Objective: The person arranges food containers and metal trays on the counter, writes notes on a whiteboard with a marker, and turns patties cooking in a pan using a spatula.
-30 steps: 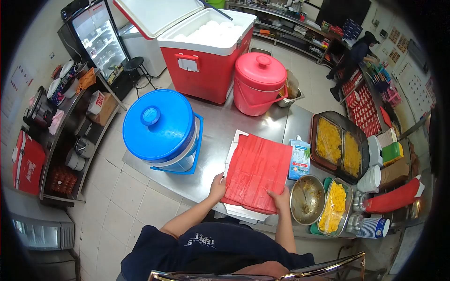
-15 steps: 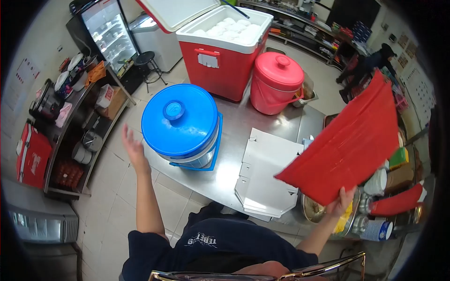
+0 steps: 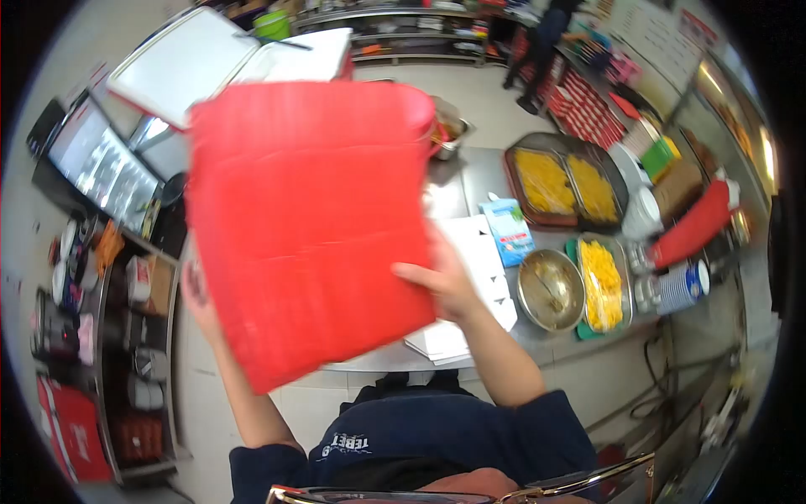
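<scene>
At the far left, a red bag (image 3: 71, 428) was seen beside a metal shelf (image 3: 172, 361), with a glass-doored fridge (image 3: 105, 164) farther back. Next, the white cooler lid (image 3: 180, 67) was tipped open. The left hand (image 3: 195, 286) was placed at the left edge of a red sheet (image 3: 311, 227); it was partly hidden, so whether its grip was closed could not be told. The red sheet, blurred, was held up over the bench (image 3: 487, 168), and a pink bucket (image 3: 420, 109) was mostly covered from view by it. Its right edge was pinched in the grip of the right hand (image 3: 447, 281), the thumb laid on the near face. White cardboard (image 3: 480, 262) was spread below that hand. Right of it, a blue packet (image 3: 508, 231) was laid near a smeared metal bowl (image 3: 537, 273). Beyond these, two covered portions of yellow food were contained in a dark tray (image 3: 620, 185). Yellow pieces were held in a clear tub (image 3: 625, 290) just beside the bowl, and stacked cups (image 3: 684, 286) were laid sideways farther right.
</scene>
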`<state>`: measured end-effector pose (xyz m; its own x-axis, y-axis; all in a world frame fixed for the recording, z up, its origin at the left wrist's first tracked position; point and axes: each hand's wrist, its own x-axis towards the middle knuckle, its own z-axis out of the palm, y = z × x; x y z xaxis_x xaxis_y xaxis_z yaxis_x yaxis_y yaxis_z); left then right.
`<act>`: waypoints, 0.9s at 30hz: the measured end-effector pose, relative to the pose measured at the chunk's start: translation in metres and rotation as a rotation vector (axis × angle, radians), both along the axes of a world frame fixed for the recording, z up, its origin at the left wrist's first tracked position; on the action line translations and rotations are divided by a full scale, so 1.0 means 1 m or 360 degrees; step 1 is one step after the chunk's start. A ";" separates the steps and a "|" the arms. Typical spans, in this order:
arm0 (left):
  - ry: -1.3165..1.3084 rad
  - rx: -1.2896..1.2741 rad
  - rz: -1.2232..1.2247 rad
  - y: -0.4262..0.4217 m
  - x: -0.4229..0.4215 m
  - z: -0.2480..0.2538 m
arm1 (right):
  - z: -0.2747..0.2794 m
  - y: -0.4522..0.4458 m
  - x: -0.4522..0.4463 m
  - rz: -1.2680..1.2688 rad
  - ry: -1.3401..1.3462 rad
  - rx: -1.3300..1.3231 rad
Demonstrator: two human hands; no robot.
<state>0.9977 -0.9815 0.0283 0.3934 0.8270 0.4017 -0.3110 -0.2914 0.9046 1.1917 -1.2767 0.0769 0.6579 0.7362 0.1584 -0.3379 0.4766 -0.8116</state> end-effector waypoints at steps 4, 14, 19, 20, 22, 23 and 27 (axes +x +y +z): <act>-0.1050 -0.0637 -0.1040 -0.036 -0.017 0.055 | -0.033 0.067 -0.017 -0.0214 -0.0733 -0.0348; 0.0268 -0.0179 -0.0237 0.004 -0.025 0.054 | -0.253 -0.156 -0.039 -0.1677 -0.0903 -0.2579; 0.0318 -0.0272 -0.0227 0.036 -0.021 0.055 | -0.248 -0.175 -0.024 -0.1557 -0.0035 -0.2030; 0.0387 -0.0481 -0.0413 0.049 -0.022 0.051 | -0.255 -0.180 -0.015 -0.1251 0.0274 -0.1758; 0.0498 -0.0548 -0.0533 0.075 -0.023 0.036 | -0.257 -0.183 -0.001 -0.0706 0.0693 -0.1598; 0.0667 -0.0390 -0.0411 0.084 -0.024 0.027 | -0.256 -0.175 -0.002 -0.0703 0.0672 -0.1578; 0.0455 -0.0487 -0.0546 0.103 -0.021 0.003 | -0.227 -0.154 -0.010 -0.0844 0.1046 -0.0649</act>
<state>0.9770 -0.8781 0.0309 0.7200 0.6940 -0.0004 -0.0706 0.0738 0.9948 1.1818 -1.4305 -0.1504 0.7896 0.2315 -0.5683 -0.6080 0.4206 -0.6734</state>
